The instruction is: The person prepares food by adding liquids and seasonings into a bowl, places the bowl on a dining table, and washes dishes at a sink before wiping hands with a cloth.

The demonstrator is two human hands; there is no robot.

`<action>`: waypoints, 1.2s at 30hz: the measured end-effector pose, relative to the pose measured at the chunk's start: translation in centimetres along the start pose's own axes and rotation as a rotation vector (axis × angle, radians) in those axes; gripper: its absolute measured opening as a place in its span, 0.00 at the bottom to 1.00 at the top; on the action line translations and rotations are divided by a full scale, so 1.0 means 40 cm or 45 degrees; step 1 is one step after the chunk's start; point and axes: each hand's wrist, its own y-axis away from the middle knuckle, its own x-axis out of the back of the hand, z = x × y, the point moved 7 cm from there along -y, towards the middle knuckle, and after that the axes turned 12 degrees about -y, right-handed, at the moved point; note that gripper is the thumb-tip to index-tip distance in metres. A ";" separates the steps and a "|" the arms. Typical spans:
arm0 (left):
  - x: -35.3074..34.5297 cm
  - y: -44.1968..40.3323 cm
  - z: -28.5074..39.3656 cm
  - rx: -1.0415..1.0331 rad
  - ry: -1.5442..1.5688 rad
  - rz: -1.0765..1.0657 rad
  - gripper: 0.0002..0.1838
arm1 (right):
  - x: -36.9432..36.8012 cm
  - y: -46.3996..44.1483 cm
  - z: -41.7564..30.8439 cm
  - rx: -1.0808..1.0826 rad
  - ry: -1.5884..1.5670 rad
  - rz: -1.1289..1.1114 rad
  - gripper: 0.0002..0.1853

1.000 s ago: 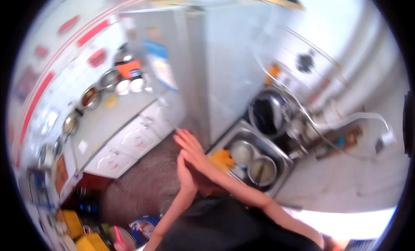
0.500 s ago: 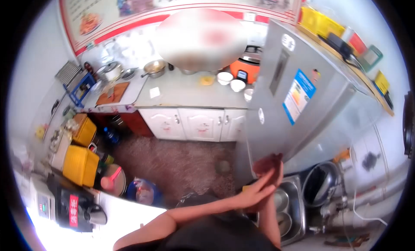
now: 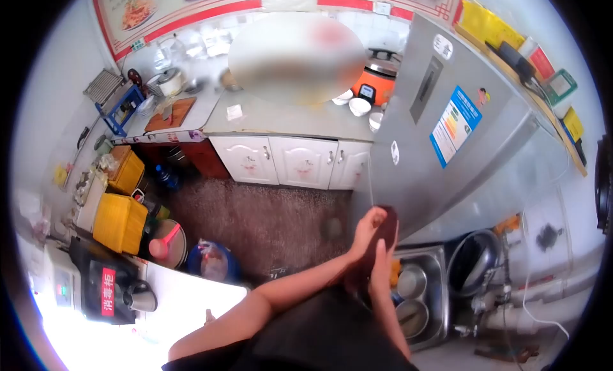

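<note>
A dark red cloth is between my two hands, in front of the fridge and beside the sink. My left hand has its fingers curled over the upper left side of the cloth. Against its right side, my right hand presses with fingers pointing up and the thumb on the near face. The lower part of the cloth hangs down toward my dark clothing, its end hard to make out. Two metal bowls sit in the sink, just right of my right wrist.
The grey fridge stands close ahead on the right. A large metal basin leans by the pipes. Across the floor are white cabinets and an orange rice cooker. Yellow baskets and a blue bin stand left.
My left hand has gone from lying spread over my right hand to curling round the cloth's upper left side. Both hands sit slightly higher and farther left, and the view has shifted.
</note>
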 end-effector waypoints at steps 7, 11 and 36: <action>-0.050 0.107 0.174 1.023 0.960 -0.232 0.23 | 0.040 -0.062 -0.137 0.401 0.988 -0.156 0.53; -0.003 0.082 0.154 0.729 0.522 -0.385 0.26 | 0.050 -0.064 -0.193 0.541 0.861 -0.111 0.67; -0.338 0.211 0.155 -0.136 -0.476 -1.072 0.23 | 0.982 -0.152 -0.235 0.755 -0.501 1.062 0.15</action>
